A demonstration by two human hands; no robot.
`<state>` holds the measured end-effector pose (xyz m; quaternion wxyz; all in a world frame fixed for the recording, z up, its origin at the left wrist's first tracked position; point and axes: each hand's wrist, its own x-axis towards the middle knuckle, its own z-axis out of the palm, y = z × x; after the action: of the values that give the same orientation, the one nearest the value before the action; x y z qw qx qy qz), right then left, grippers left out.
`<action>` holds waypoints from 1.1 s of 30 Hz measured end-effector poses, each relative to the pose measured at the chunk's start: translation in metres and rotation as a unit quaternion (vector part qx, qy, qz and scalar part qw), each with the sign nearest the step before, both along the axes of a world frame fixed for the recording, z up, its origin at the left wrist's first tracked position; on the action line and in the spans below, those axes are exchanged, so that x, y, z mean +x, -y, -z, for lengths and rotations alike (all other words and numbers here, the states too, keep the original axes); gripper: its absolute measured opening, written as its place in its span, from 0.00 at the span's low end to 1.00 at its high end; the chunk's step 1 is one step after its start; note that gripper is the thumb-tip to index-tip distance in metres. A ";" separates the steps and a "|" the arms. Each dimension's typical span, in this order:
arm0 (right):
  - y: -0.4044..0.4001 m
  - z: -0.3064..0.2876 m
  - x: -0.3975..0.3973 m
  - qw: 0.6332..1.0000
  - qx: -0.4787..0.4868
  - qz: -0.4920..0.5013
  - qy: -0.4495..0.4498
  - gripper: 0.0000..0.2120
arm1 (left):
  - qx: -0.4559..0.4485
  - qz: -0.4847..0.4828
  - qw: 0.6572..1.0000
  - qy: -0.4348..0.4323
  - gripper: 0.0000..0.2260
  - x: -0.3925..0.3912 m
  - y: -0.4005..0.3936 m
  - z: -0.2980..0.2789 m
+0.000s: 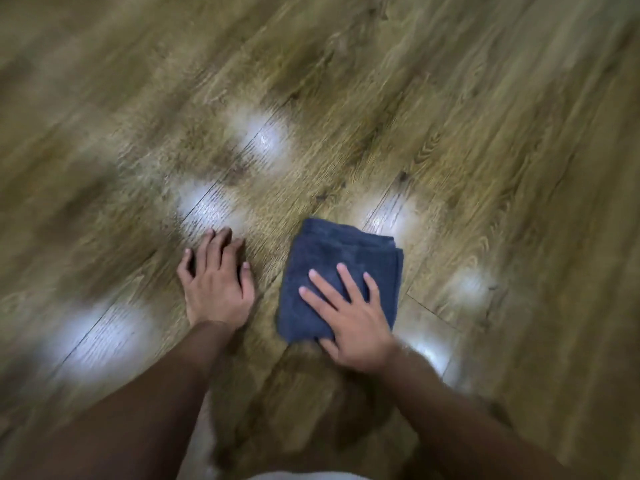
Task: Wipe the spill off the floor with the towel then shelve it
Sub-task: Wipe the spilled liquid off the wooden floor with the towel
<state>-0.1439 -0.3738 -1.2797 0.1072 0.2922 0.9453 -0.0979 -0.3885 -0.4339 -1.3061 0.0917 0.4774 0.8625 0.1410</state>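
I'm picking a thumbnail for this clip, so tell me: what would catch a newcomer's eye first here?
The folded dark blue towel stands out most, lying on the wood floor just right of centre with the right hand pressed flat on it, fingers spread. Next comes the left hand, resting on the bare floor beside it. Bright white glare patches dot the boards around both; the frame is blurred, so no spill can be made out.

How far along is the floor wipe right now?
Done: the folded dark blue terry towel is down on the wood-plank floor. In hand: the right hand presses it flat with spread fingers; the left hand rests on the floor. Blur hides whether any spill remains. Left: finishing the wipe, then shelving; no shelf is visible.
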 end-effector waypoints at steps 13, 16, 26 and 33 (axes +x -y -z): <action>-0.109 0.007 -0.058 0.980 -0.001 0.189 -0.056 0.36 | 0.022 -0.008 0.999 -0.046 0.20 0.005 0.000 0.003; -0.075 0.008 -0.021 0.984 0.010 0.168 -0.065 0.37 | 0.014 -0.008 0.999 -0.050 0.21 0.006 -0.001 0.001; 0.012 0.008 0.108 0.988 0.025 0.155 -0.013 0.41 | 0.043 0.003 0.999 -0.015 0.17 0.035 -0.007 -0.008; -0.140 0.005 0.092 0.953 0.024 0.300 -0.040 0.36 | 0.104 0.205 0.972 0.041 0.17 0.132 -0.038 -0.016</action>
<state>-0.0522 -0.2335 -1.2849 0.0276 0.5605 0.8197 -0.1150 -0.2562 -0.3963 -1.2906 0.1033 0.6446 0.7226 0.2274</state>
